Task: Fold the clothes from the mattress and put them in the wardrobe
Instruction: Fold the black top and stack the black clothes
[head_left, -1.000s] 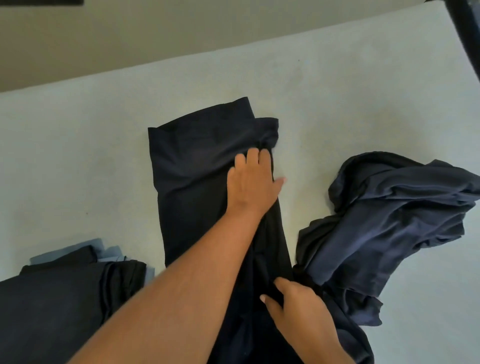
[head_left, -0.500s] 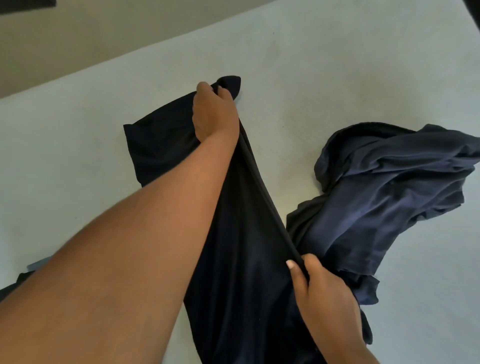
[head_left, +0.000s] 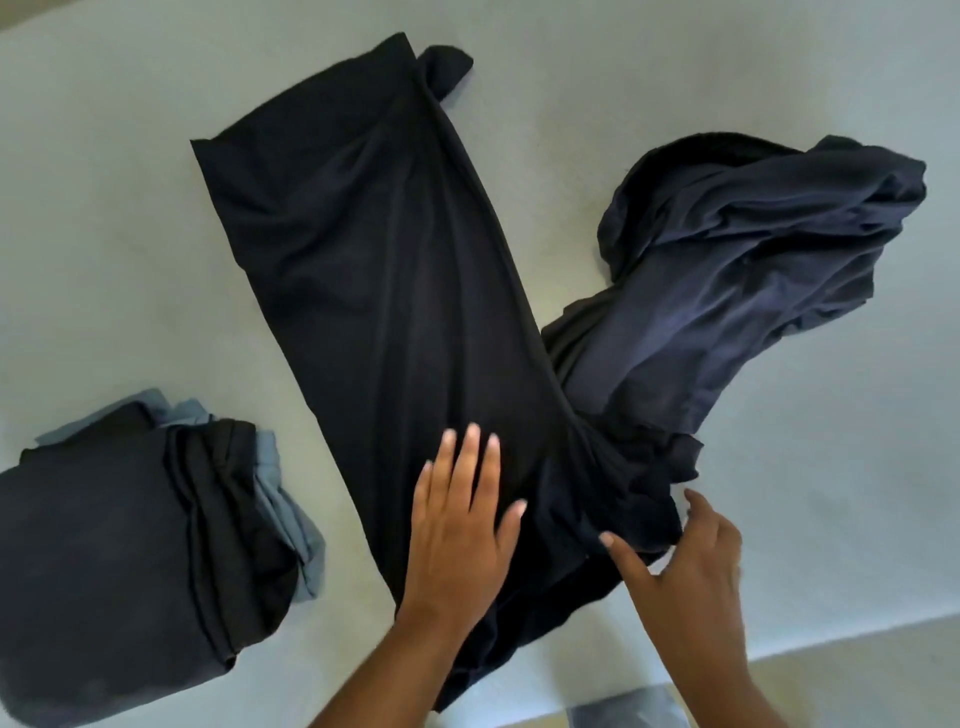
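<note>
Starting at the left, a folded stack of dark clothes (head_left: 130, 545) is seen on the mattress (head_left: 104, 234), near its front edge. A light blue garment (head_left: 291, 519) is sandwiched in the stack, and its edges stick out at the top and right.

Just right of the stack, and apart from it, a long black garment (head_left: 389, 286) is laid flat on the mattress. It runs diagonally from the far centre down to the front edge. Its far end is bunched into a small knot-like lump, and its near end hangs over the mattress edge.

The left hand (head_left: 457, 535) is laid flat on the near part of the black garment. Its grip is apart, with fingers straight and spread, palm down.

The right hand (head_left: 691, 561) is placed at the rumpled right edge of the same garment. The thumb tip is touching the cloth and the fingers are loosely spread. Whether the grip is clamped on the cloth cannot be told, as the hand is motion-blurred.

Further right, a crumpled navy garment (head_left: 727, 286) is heaped on the mattress. Its lower end is touching the black garment's right edge.

A strip of floor (head_left: 857, 686) is visible at bottom right.
</note>
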